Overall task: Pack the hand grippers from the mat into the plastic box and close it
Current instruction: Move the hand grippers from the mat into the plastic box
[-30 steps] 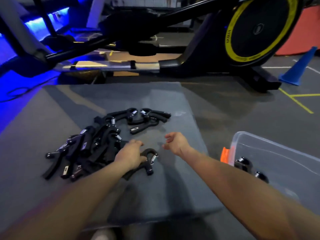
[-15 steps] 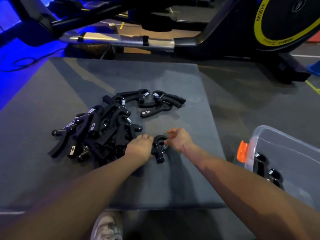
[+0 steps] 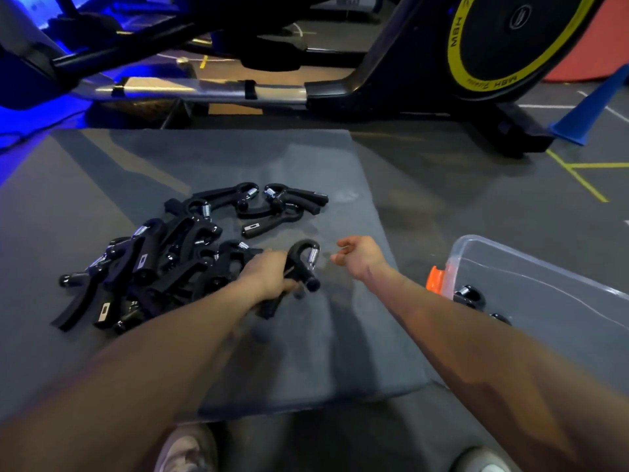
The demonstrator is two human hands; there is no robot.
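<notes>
A heap of several black hand grippers [image 3: 153, 264] with steel springs lies on the grey mat [image 3: 238, 158], with three more grippers [image 3: 272, 206] just behind it. My left hand [image 3: 267, 274] is closed around the handles of one black hand gripper [image 3: 303, 264], its loop and spring pointing up, slightly above the mat. My right hand [image 3: 359, 255] hovers a short way to the right, fingers loosely curled, holding nothing. The clear plastic box [image 3: 544, 294] with an orange latch [image 3: 435, 279] sits on the floor at the right, with a few black grippers [image 3: 471, 298] inside.
A black exercise machine [image 3: 391, 80] with a yellow-ringed flywheel stands right behind the mat. A blue cone [image 3: 592, 110] and yellow floor lines lie at the far right. My two shoes [image 3: 187, 451] show at the mat's near edge.
My left hand has lifted one gripper off the mat, turning its loop upward. My right hand has drawn away from it to the right. The view has tilted up a little.
</notes>
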